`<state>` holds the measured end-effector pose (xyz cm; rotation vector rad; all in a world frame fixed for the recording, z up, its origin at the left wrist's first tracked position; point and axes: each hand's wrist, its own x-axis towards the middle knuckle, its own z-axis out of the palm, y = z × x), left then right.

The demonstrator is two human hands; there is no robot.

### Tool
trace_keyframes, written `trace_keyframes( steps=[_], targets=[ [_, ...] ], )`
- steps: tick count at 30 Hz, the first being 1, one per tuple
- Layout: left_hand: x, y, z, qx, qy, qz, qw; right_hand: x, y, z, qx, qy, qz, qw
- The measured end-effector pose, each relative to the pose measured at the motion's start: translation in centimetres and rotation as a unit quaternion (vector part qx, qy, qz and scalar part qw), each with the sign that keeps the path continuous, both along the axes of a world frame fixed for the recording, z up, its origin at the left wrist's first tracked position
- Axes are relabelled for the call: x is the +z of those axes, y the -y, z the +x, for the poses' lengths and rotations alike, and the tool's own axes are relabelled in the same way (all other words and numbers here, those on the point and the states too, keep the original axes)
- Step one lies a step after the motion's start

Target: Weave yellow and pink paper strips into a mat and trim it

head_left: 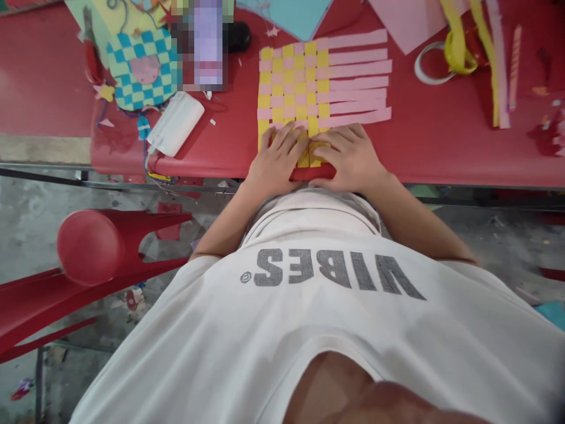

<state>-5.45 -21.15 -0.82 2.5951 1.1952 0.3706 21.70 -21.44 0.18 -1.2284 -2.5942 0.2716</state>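
Observation:
A woven paper mat (289, 82) of yellow and pink strips lies on the red table (441, 153), with loose pink strip ends (357, 73) fanning out to the right. My left hand (276, 159) rests flat on the near edge of the weave, fingers spread over the yellow strips. My right hand (348, 156) lies on the mat's near right corner, fingertips on the pink and yellow strips. Between them, loose yellow strip ends (315, 154) reach toward the table edge. Neither hand grips anything that I can see.
A finished blue-and-yellow checked paper weave (141, 70) and a white rectangular box (175, 123) with a cable lie to the left. A tape roll (435, 62) and yellow paper strips (459, 53) lie to the right. A red chair (88, 247) stands on the floor at left.

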Motion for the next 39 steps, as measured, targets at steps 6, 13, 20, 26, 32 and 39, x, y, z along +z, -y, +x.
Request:
trace_keyframes(
  steps=[6, 13, 20, 26, 32, 39],
  targets=[
    [0.9, 0.1, 0.2, 0.006, -0.013, -0.035, 0.999, 0.0, 0.8, -0.2, -0.009, 0.015, -0.045, 0.999],
    [3.6, -0.6, -0.3, -0.019, -0.015, -0.088, 0.996, -0.9, -0.4, 0.3, 0.023, -0.039, 0.019, 0.999],
    [5.7, -3.1, -0.7, -0.045, -0.012, -0.104, 0.994, -1.4, -0.9, 0.0, -0.001, -0.072, 0.077, 0.994],
    [4.9, -5.3, -1.1, -0.087, -0.014, -0.082, 0.993, -0.8, -0.1, -1.1, -0.036, -0.078, 0.062, 0.994],
    [3.2, -6.1, -1.6, -0.104, -0.01, -0.057, 0.993, -1.1, -0.1, -1.3, -0.081, -0.094, 0.014, 0.992],
    [2.3, -5.8, -2.0, -0.097, -0.013, -0.046, 0.994, -1.2, -0.4, -0.8, -0.044, -0.213, 0.013, 0.976]
  ],
)
